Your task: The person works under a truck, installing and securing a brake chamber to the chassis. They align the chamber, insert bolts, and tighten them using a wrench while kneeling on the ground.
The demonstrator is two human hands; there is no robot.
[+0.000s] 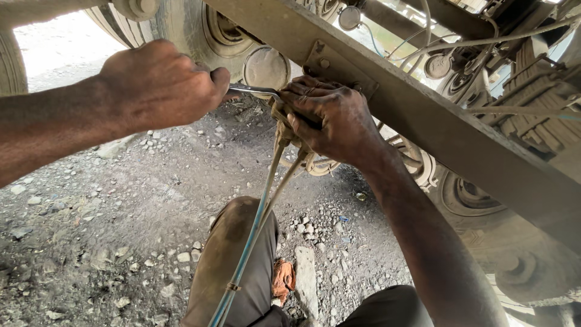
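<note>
Fitting point(284, 115), centre of frame, just under the slanted frame rail point(423, 115): a grimy joint where several pale hoses point(260, 218) gather and run down toward the lower middle of the frame, passing over the person's knee point(236, 242). A thin metal wrench point(254, 91) lies horizontally onto the fitting from the left.

Left hand point(160, 82), upper left: fist closed around the wrench handle. Right hand point(333, 118), centre: fingers wrapped over the fitting and hose ends, bracing them.

Risk, as judged: the wrench jaw is hidden under the right fingers, so its seating cannot be confirmed. On a dirt-coated joint it could slip, driving the left knuckles into the rail or pinching the right fingers. Twisting may also kink or strain the hoses.

Containers: none visible. Loose stones, grey gravel ground point(121, 212) and an orange rag point(282, 278) at lower centre lie beneath; wheels point(181, 24) stand at the upper left.
</note>
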